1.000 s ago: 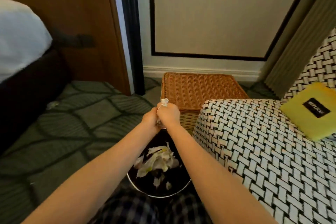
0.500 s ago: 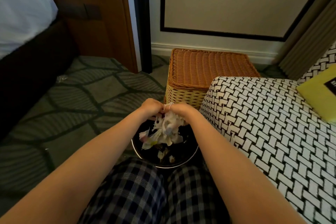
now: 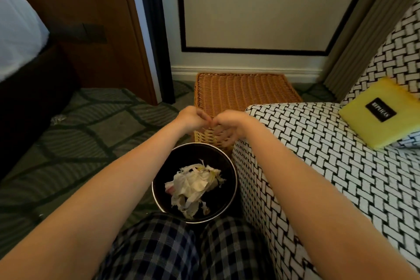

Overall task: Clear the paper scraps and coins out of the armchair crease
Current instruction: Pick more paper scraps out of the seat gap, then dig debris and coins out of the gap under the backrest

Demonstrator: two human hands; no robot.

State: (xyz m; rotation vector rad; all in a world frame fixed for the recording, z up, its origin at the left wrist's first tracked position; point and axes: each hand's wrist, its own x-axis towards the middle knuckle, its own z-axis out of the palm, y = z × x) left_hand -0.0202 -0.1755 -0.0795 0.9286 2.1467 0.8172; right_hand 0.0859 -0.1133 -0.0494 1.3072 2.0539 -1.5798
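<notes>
Paper scraps (image 3: 193, 185) lie heaped in the black bin (image 3: 179, 159), below both hands. The left hand (image 3: 191, 118) and right hand (image 3: 229, 125) meet fingertip to fingertip; blur hides whether they pinch anything. The armchair (image 3: 318, 154) lies rightward, nearest the right hand.

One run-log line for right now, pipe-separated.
left hand, right hand: fingertips together over bin, blurred, grip unclear | scraps: in bin | armchair: right of bin
</notes>
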